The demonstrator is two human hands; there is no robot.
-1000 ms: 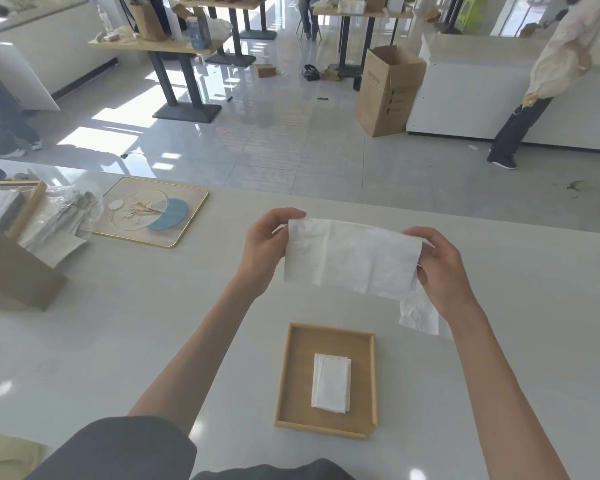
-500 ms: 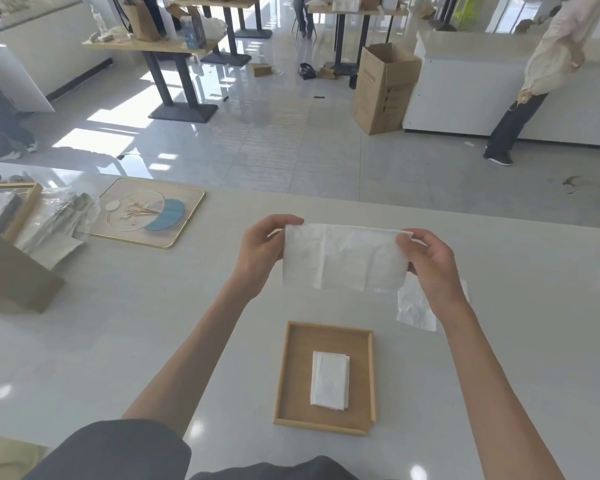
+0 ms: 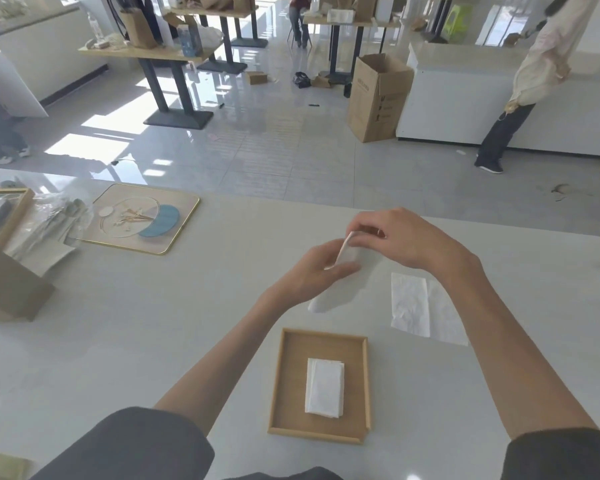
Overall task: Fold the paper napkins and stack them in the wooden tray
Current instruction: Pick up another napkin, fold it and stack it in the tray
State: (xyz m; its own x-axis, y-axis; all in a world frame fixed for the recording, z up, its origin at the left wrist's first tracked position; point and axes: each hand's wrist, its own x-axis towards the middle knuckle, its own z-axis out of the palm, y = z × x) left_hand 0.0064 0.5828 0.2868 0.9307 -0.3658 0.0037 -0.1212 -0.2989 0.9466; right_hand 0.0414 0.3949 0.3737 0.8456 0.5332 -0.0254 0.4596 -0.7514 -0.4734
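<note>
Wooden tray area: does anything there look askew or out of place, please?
Nothing much: the folded stack sits squarely in the wooden tray; one creased napkin lies loose on the table right of it.

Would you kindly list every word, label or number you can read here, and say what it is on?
No text here can be read.
Cardboard box: dark print on two sides, too blurred to read.
Blue carton on the far table: markings too small to read.
</note>
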